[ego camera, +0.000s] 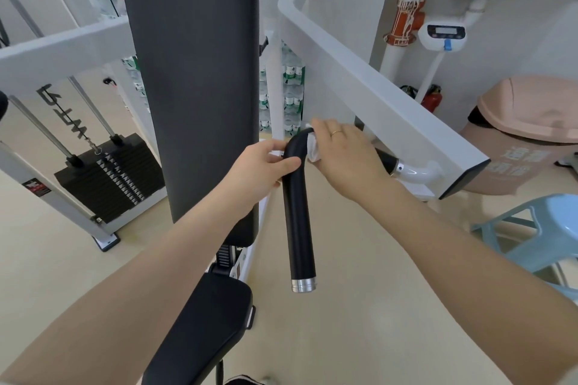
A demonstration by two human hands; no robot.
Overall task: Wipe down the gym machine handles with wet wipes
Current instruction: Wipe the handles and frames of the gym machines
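Head view: one frame, looking down along two bare forearms at a white-framed gym machine.
Handle (298, 212): black, bent grip with a silver end cap at its near end; far end runs into a chrome collar on the white arm (369, 84).
Wet wipe (313, 150): white, bunched, pressed against the bend of the handle under the right palm.
Right hand (344, 153): fingers curled over the wipe and the handle's bend; a thin ring shows on one finger.
Left hand (266, 162): thumb and fingers pinch the handle just below the bend, on its left side.
Back pad (190, 72): tall black upright cushion, just left of the handle; hides the left hand's wrist edge and much of the frame behind.
Seat pad (200, 331): black, low, below the back pad.
Weight stack (109, 178): black plates on two steel guide rods, far left.
Bottled water (292, 94): shrink-wrapped packs stacked behind the frame.
Bin (528, 134): pink, lidded, right side, beyond the arm.
Stool (538, 228): light blue plastic, lower right.
Fire extinguisher (433, 98): red, partly hidden behind the arm.
Floor (359, 291): smooth, pale beige.
Walls: white, with white pipes at right.
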